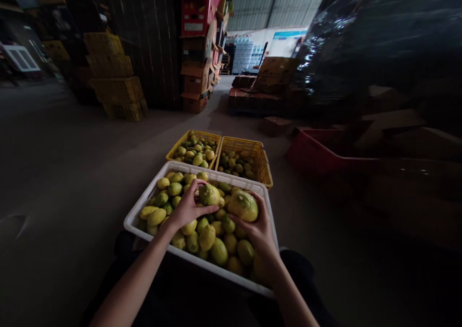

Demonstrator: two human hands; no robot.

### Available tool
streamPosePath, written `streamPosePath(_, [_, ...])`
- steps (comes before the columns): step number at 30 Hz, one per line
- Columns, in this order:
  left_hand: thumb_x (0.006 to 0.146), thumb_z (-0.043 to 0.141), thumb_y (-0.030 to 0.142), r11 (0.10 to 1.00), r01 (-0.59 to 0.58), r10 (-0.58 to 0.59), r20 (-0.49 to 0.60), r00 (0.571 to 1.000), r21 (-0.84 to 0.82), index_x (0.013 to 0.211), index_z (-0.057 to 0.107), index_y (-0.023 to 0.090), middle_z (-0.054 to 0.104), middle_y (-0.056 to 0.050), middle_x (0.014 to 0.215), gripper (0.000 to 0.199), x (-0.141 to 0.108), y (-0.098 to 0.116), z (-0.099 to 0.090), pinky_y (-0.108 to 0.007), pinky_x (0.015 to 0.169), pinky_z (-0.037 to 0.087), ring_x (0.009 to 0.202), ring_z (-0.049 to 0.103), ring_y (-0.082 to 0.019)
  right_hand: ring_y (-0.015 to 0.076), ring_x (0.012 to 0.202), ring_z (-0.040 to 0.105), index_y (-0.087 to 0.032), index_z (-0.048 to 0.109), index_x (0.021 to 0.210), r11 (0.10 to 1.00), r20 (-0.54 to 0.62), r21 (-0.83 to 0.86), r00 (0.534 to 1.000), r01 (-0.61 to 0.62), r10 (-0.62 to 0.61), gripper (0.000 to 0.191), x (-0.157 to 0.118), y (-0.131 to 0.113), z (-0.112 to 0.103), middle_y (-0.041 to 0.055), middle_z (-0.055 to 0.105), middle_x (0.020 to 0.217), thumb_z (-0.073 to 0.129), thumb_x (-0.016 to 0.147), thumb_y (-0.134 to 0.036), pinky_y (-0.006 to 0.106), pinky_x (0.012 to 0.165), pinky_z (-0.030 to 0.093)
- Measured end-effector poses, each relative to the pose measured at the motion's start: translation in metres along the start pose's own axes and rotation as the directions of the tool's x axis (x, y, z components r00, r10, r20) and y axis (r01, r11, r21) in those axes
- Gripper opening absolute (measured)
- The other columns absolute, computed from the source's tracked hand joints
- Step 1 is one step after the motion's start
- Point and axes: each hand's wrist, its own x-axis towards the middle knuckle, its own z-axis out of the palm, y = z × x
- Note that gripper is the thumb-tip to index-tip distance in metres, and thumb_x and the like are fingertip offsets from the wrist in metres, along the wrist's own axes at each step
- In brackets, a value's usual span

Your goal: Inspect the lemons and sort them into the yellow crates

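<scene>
A white plastic crate (216, 268) full of yellow-green lemons (207, 238) sits in front of me, between my knees. Over its middle, my left hand (191, 205) grips a round, bumpy greenish-yellow lemon (209, 195) between thumb and fingers. My right hand (260, 226) is wrapped round a larger lemon (243, 206), yellow below with a green top, above the crate's right side. The two held fruits are close together but apart. Part of the crate's right side is hidden behind my right hand and forearm.
Behind the white crate stand two yellow crates, a left one (169, 154) and a right one (267, 168), both holding lemons. A red bin (314, 149) with cardboard is at right. Stacked yellow crates (119, 90) and cardboard boxes (195, 84) rise farther back.
</scene>
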Motion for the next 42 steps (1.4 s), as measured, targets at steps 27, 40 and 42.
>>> streamPosePath(27, [0.054,0.091,0.029,0.923,0.269,-0.262,0.061,0.963,-0.276,0.081,0.059,0.016,0.066,0.002,0.074,0.044,0.004,-0.003,0.004,-0.023,0.057,0.055,0.062,0.066,-0.014,0.0268,0.095,0.068,-0.025,0.065,0.108,0.936,0.189,0.222,0.953,-0.275,0.235,0.053,0.003,0.02,-0.015,0.0035,0.074,0.101,0.085,0.061,-0.041,0.038,0.084,0.056])
streamPosePath(40, [0.079,0.073,0.018,0.811,0.303,-0.321,0.053,0.946,-0.501,0.09,0.062,0.016,0.07,0.0,0.08,0.015,0.013,-0.021,0.025,-0.027,0.069,0.061,0.072,0.07,-0.016,0.0224,0.077,0.071,-0.022,0.071,0.101,0.806,0.26,0.395,0.895,-0.44,0.361,0.054,0.01,0.011,-0.033,0.0036,0.076,0.09,0.09,0.054,-0.041,0.031,0.068,0.057])
streamPosePath(42, [0.081,0.071,0.019,0.801,0.306,-0.335,0.039,0.941,-0.515,0.086,0.062,0.017,0.07,0.0,0.079,0.011,0.013,-0.021,0.027,-0.029,0.073,0.061,0.077,0.07,-0.017,0.0204,0.073,0.071,-0.023,0.071,0.097,0.798,0.232,0.415,0.899,-0.437,0.372,0.049,0.011,0.011,-0.033,0.0018,0.076,0.087,0.091,0.054,-0.039,0.03,0.065,0.057])
